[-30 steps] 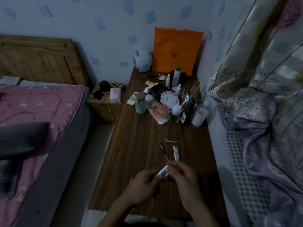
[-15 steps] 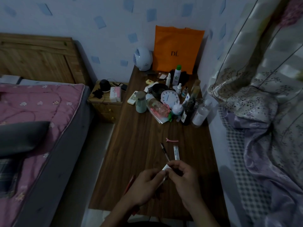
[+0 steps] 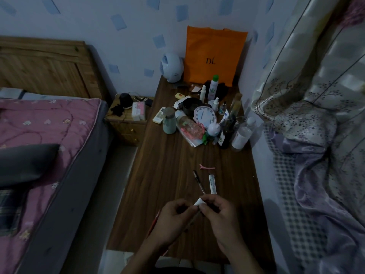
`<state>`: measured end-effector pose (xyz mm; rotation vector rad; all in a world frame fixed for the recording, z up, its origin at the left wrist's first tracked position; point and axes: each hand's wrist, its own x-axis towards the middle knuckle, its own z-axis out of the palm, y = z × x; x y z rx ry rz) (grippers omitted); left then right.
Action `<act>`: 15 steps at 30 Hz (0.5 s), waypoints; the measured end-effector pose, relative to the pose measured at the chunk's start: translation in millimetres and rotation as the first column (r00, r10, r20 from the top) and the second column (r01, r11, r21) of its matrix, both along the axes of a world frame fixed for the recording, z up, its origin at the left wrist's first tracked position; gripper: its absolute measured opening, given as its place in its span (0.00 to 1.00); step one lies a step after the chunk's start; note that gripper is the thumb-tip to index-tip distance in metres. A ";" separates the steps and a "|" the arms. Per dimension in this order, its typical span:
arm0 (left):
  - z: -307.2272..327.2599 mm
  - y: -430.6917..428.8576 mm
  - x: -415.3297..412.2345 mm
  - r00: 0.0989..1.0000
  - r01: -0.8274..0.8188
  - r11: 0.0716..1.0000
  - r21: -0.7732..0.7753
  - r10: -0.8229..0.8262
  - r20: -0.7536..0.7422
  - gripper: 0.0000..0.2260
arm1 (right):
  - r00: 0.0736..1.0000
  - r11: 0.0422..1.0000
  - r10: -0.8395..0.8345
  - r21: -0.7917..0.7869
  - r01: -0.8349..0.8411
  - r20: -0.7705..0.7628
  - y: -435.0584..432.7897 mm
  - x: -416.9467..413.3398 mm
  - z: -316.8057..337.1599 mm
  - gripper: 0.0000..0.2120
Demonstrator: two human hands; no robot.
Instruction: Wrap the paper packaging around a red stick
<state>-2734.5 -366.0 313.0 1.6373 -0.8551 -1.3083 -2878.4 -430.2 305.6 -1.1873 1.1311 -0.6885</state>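
Over the near end of a dark wooden table, my left hand and my right hand meet. Together they pinch a thin pen refill in a white labelled sleeve, whose white end shows between the fingertips. A slim stem runs down and left under my left hand. Just beyond the hands lie a black pen and a second packaged refill. A pink hair clip lies further back. A red pencil-like stick shows left of my left hand.
The far half of the table is crowded: a white clock, a green cup, bottles, a small fan and an orange bag. A bed with a pink quilt is left, a nightstand beside it, bedding right.
The white sleeve has slid further into my hands, so less of its label shows. Both hands have stayed in nearly the same place above the table.
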 end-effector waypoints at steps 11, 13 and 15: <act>-2.8 5.2 3.5 0.985 -0.146 0.989 0.016 0.147 -0.093 0.06 | 0.999 0.985 0.043 0.169 -0.042 -0.003 5.4 5.9 -12.8 0.06; -5.1 5.6 5.2 0.986 -0.138 0.990 0.029 0.140 -0.096 0.06 | 0.999 0.988 0.032 0.149 -0.030 -0.010 6.9 7.8 -15.1 0.07; -8.3 5.6 7.4 0.993 -0.100 0.994 0.048 0.103 -0.057 0.06 | 1.000 0.990 0.001 0.139 0.003 -0.026 6.9 9.6 -17.0 0.07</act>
